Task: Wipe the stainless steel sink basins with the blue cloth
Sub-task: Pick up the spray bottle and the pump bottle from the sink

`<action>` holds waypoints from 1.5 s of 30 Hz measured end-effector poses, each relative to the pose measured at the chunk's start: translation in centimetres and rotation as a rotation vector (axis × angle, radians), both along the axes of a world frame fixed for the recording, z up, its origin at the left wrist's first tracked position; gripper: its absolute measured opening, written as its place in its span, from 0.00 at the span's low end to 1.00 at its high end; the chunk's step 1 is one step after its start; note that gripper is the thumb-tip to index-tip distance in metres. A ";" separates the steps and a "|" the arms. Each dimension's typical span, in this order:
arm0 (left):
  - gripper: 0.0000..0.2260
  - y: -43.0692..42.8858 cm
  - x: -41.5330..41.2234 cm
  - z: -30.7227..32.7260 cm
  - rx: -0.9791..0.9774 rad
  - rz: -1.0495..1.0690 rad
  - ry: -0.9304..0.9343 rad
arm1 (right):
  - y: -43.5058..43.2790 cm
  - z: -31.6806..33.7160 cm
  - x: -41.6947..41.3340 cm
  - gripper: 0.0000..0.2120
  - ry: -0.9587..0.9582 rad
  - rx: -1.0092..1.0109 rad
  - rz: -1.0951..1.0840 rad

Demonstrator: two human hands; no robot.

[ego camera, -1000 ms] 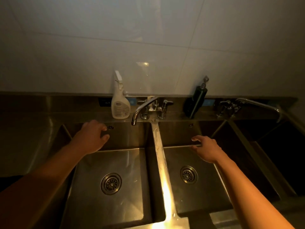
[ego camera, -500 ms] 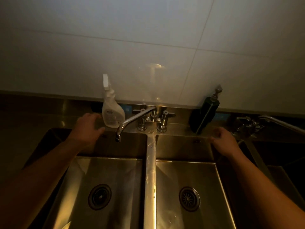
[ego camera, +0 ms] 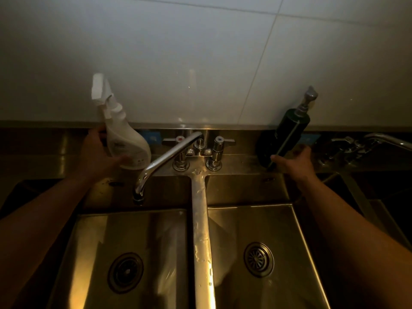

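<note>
Down below the hands sit two steel basins, the left basin (ego camera: 133, 253) and the right basin (ego camera: 263, 253), with a shiny divider (ego camera: 201, 230) between them. Both look bare, each with a round drain. No blue cloth shows anywhere, so the wiping has not started.

My guess is the person is getting ready, maybe clearing the back ledge (ego camera: 240, 162) or fetching cleaner. The left hand (ego camera: 98, 152) has its fingers wrapped around the white spray bottle (ego camera: 124, 141), which is tilted. The right hand (ego camera: 294, 160) is at the bottom of the dark soap pump bottle (ego camera: 283, 139), fingers curled against it; it seems to be holding it, but I cannot tell how tightly.

Next, the cloth must be found, and at least one hand must let go of its bottle to hold it.

Just between the bottles stands the faucet (ego camera: 165, 159), its spout hanging over the left basin. That spout could get in the way when wiping the back wall there. Another tap (ego camera: 379, 139) sits far right, near a darker third basin. It is dim, so small spots are hard to see.
</note>
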State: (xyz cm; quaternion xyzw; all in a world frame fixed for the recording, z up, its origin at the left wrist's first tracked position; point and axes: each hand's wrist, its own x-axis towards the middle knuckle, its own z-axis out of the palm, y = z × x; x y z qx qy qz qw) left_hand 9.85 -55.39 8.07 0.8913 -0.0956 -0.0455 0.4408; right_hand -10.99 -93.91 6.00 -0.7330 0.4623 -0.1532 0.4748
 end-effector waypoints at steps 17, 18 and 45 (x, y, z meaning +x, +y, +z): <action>0.33 -0.2 2.3 -1.6 -0.024 0.022 -0.032 | -1.0 -2.6 2.2 0.35 -0.175 -0.019 -0.001; 0.33 0.0 2.2 -1.7 -0.039 0.021 -0.035 | -0.6 -2.3 2.1 0.34 -0.187 -0.031 -0.001; 0.25 10.6 -11.5 1.8 -0.188 0.072 -0.001 | 28.4 5.0 -7.6 0.28 -0.232 0.167 0.203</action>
